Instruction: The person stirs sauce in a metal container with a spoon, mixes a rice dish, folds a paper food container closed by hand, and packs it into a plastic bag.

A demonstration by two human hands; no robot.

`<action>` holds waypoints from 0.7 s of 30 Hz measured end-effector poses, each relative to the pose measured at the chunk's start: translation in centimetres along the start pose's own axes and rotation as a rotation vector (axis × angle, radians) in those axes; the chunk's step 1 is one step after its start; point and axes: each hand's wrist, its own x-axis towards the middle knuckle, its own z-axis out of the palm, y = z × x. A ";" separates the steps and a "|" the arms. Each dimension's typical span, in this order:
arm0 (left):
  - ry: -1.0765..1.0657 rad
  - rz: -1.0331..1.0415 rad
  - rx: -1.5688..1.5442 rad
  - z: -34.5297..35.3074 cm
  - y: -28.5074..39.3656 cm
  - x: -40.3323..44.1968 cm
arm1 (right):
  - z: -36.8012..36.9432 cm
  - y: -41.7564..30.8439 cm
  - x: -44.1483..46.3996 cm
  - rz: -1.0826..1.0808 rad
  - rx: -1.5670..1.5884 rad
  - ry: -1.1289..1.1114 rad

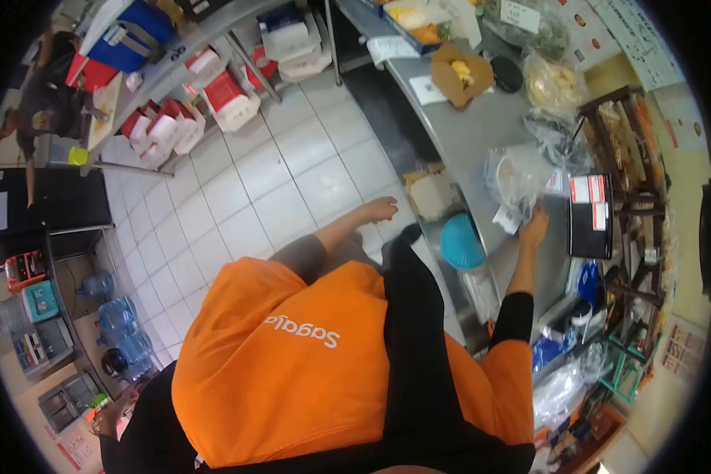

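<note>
Gripping clear bag point(521, 180) in right hand point(535, 227), clamping its near margin in the fingers; can't make out every fingertip through plastic. Find bag on counter point(468, 134), between aisle edge and wall edge. Looks to hold something round; can't tell what. Probably gripped by loose plastic to spare the contents a squeeze. Note white slip point(505, 220) at bag's near side, by the hand; can't tell if attached, maybe there to identify the bag.

Holding nothing visible in left hand point(381, 209), out over floor point(316, 150), past counter's aisle edge. Looks loosely curled; can't tell if fully closed. Possibly out to the side for balance. Nearest to it, see pale carton point(430, 196) by the aisle edge, plus blue bowl point(463, 242) beside it; can't tell if either sits lower than the top.

Toward wall edge, near bag, see black box point(581, 238) with labels facing up, likely for easy reading. Toward far end, see brown carton point(460, 77), flaps open around yellow food, likely left open for access. Beside it, black lid point(506, 73), apparently set within reach.
</note>
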 end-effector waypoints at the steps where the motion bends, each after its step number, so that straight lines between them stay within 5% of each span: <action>1: -0.065 0.022 0.078 0.2 -1.4 -0.2 | 0.3 0.7 -0.2 0.008 -0.032 0.002; 3: -0.209 0.028 0.189 0.5 -2.5 -0.8 | -0.3 0.9 -0.7 0.023 -0.091 -0.003; 5: -0.269 0.069 0.315 1.0 -3.2 -0.7 | -2.6 0.1 -1.1 0.306 0.059 -0.321; 8: -0.318 0.103 0.432 1.6 -2.9 -1.1 | -5.3 -3.1 -4.7 0.255 -0.071 -0.173; 15: -0.375 0.270 0.468 4.0 -4.8 3.5 | -3.2 -1.2 -5.2 0.488 0.018 -0.310; 17: -0.442 0.183 0.361 3.8 -3.3 -0.5 | -3.4 -2.9 -4.9 0.445 -0.086 -0.289; 19: -0.431 0.325 0.433 4.4 -4.4 0.3 | -3.4 -4.5 -4.4 0.390 -0.179 -0.270; 21: -0.438 0.389 0.441 5.5 -5.7 1.6 | -3.4 -5.2 -4.1 0.558 -0.124 -0.281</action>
